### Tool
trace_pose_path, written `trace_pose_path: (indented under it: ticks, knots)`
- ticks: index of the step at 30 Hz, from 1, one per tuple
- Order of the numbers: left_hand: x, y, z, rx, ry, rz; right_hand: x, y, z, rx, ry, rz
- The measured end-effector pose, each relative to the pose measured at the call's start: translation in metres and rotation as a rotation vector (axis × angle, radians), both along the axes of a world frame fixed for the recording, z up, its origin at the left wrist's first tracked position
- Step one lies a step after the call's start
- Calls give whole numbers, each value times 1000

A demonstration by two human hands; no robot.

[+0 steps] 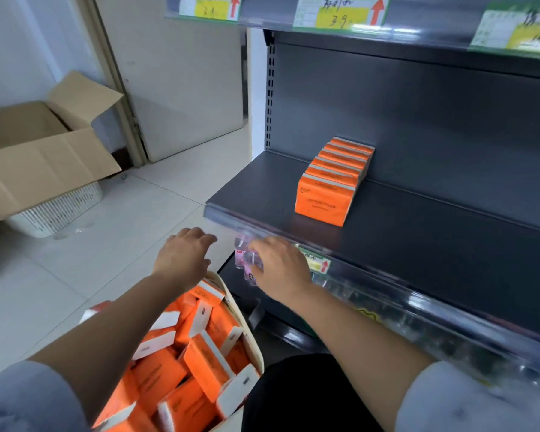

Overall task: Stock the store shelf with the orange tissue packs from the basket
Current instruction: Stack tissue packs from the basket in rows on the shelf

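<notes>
Head view: one row of orange tissue packs [331,185] on the shelf [418,235], basket [258,353] mostly full, left hand [181,260] and right hand [279,269] empty, fingers loose.

Left sleeve [22,400] and right sleeve [468,403]: pale grey-blue fabric, loose and short, each ending near the elbow in a soft, plain edge; the right one shows faint creases. Beyond the sleeves the forearms are bare down to the left hand [183,260] and the right hand [281,269]. Trousers [293,397]: black and plain, fabric detail too dark to tell.
</notes>
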State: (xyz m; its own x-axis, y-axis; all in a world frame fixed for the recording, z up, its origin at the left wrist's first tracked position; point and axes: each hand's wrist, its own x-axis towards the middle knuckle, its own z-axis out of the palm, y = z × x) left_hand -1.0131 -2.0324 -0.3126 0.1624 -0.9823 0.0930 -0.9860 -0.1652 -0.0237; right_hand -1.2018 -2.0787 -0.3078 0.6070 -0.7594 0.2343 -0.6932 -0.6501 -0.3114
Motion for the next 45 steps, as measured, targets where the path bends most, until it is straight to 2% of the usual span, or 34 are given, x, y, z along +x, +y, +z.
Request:
trace_pose_path:
  ticks: [9, 15, 18, 21, 23, 29, 34, 40, 45]
  knots:
    - [41, 74, -54, 232, 34, 172, 35, 46, -48, 109, 218, 92]
    - [62, 103, -98, 353, 79, 289, 49, 55, -72, 157, 236, 118]
    - [67, 104, -113, 330, 203, 366, 54, 54, -82, 192, 235, 126]
    - [68, 94, -118, 263, 451, 539, 57, 51, -90, 231, 236, 128]
    - [71, 85, -121, 141, 613, 664, 59, 49, -93, 262, 233, 126]
    - [74, 71, -138, 12, 771, 941, 67, 46, -96, 345, 195, 134]
    - [73, 64, -127, 61, 986, 931, 73, 48, -94, 361, 177, 153]
    - [79, 68, -115, -59, 1294, 975, 74, 46, -89, 392, 137, 126]
    - [84, 80, -96, -118, 1290, 901, 74, 49, -80, 482, 58, 127]
